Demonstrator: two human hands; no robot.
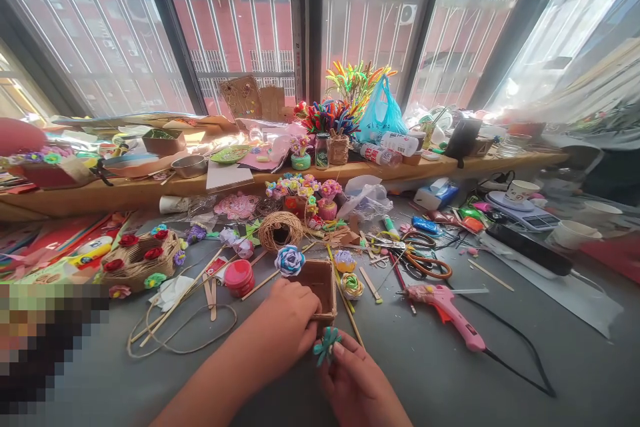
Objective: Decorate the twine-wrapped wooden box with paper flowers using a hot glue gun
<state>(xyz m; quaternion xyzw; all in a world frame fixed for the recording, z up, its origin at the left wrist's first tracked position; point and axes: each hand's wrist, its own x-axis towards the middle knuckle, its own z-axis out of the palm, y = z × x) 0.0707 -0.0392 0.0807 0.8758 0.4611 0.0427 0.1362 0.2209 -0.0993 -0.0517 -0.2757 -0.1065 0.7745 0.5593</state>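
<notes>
Brown box (324, 272), open-topped, sits in front of you on the grey table (410, 373). Your left hand (290, 312) holds its near left part, fingers curled over the edge; your right hand (359, 373) pinches a teal flower (327, 345) close to the near wall.

Keep the left grip firm but light, since the thin walls may bow under pressure. Hold the flower low at its centre, so that its petals likely keep their shape, and keep your fingertips off the face you need to see. Your left hand hides part of the box, so check its angle from the side; whether the flower touches the wall, you cannot tell.

Mind the blue-and-white rose (290, 260) by the far left corner, which your knuckles could brush. The long thin stick (353, 320) runs just beside the box on the right and could catch your wrist. Farther right, the pink glue gun (463, 321) lies with its cord (525, 347) trailing; treat its nozzle as hot.
</notes>
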